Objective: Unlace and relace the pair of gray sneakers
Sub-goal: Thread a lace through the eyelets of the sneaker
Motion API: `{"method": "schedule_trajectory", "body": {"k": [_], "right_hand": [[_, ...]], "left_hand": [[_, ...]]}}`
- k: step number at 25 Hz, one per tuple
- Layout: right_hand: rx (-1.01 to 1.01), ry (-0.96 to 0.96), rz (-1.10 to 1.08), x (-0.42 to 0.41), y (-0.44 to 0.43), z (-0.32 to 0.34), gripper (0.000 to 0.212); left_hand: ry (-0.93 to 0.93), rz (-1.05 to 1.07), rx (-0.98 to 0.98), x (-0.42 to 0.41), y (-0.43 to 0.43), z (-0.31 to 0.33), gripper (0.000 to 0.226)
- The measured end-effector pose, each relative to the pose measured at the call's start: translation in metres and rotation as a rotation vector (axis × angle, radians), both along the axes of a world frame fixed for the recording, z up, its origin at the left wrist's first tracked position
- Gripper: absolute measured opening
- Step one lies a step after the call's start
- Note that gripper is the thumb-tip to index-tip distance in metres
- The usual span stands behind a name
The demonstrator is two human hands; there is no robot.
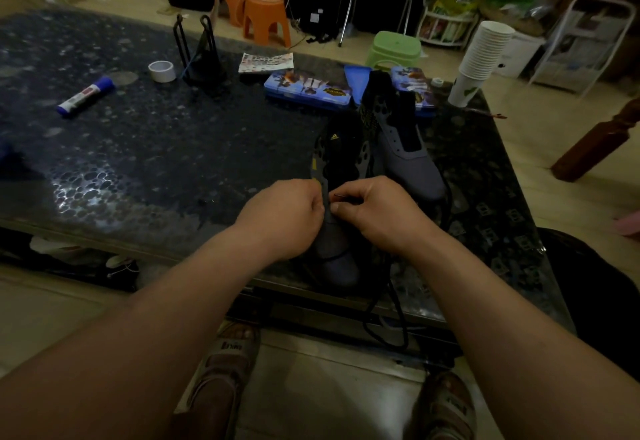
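On near edge of dark table, head view: near sneaker, toe toward person, second sneaker just behind to right, eyelets bare.
Risk: lace tip likely to miss or skip eyelet in dim light; loose lace dangling over table edge may snag or twist.
Left hand: curled, grips near sneaker's eyelet flap.
Right hand: pinches lace tip, just beside left fingers.
Near sneaker sits between both hands.

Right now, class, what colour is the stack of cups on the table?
The cups are white, best in head view.
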State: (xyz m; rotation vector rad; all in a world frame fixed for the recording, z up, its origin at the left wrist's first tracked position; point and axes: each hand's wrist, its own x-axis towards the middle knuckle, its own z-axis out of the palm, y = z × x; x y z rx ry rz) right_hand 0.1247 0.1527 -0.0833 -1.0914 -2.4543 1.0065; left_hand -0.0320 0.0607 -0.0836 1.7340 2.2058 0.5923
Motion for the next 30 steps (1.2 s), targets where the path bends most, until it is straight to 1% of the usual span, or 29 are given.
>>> {"method": "schedule_trajectory", "body": {"k": [1,3,5,6,8,9,10,12,14,18,20,22,25,26,27,29,30], "right_hand": [[0.011,-0.027,0.013,0.0,0.0,0.0,0.019],[0.05,-0.089,0.047,-0.001,0.0,0.002,0.021],[0.067,-0.137,0.064,-0.002,0.001,0.002,0.016],[0.065,-0.151,0.062,-0.002,0.001,0.002,0.013],[0.059,-0.159,0.043,-0.005,-0.001,0.0,0.022],[0.049,-0.149,0.033,-0.007,-0.003,-0.001,0.023],[0.042,-0.138,0.028,-0.008,-0.004,-0.001,0.02],[0.058,-0.129,0.019,-0.01,-0.006,-0.003,0.012],[0.1,-0.123,-0.001,-0.008,-0.009,-0.006,0.013],[0.193,-0.049,-0.049,-0.006,-0.015,-0.002,0.014],[0.221,-0.025,-0.121,0.003,-0.005,0.012,0.014],[0.177,0.018,-0.237,0.022,0.007,0.03,0.015],[-0.056,0.231,-0.487,0.058,0.023,0.049,0.017],[-0.104,0.282,-0.561,0.065,0.026,0.052,0.019],[-0.081,0.269,-0.579,0.069,0.03,0.051,0.018],[0.13,0.068,-0.476,0.066,0.029,0.046,0.01],[0.255,-0.019,-0.395,0.059,0.024,0.044,0.017]], "left_hand": [[-0.065,0.003,-0.02,-0.002,0.001,-0.002,0.023],[-0.3,0.034,-0.055,-0.009,0.002,-0.007,0.018],[-0.513,0.08,-0.093,-0.012,0.0,-0.011,0.016],[-0.576,0.094,-0.105,-0.013,-0.001,-0.013,0.016],[-0.663,0.085,-0.12,-0.012,-0.003,-0.015,0.019],[-0.687,0.067,-0.133,-0.011,-0.003,-0.016,0.022],[-0.68,0.043,-0.148,-0.011,-0.003,-0.016,0.026],[-0.566,0.004,-0.156,-0.009,-0.003,-0.017,0.035],[-0.479,0.0,-0.132,-0.006,-0.003,-0.019,0.038],[-0.499,0.003,-0.11,-0.004,-0.003,-0.022,0.034],[-0.508,0.009,-0.101,-0.006,-0.002,-0.026,0.039],[-0.509,0.023,-0.12,-0.007,-0.002,-0.027,0.044],[-0.474,0.03,-0.149,-0.006,-0.003,-0.025,0.042],[-0.442,0.024,-0.147,-0.005,-0.004,-0.022,0.04],[-0.402,0.014,-0.148,-0.004,-0.005,-0.02,0.039],[-0.359,-0.004,-0.137,-0.002,-0.006,-0.018,0.04],[-0.375,-0.001,-0.122,-0.002,-0.005,-0.018,0.039]]}}
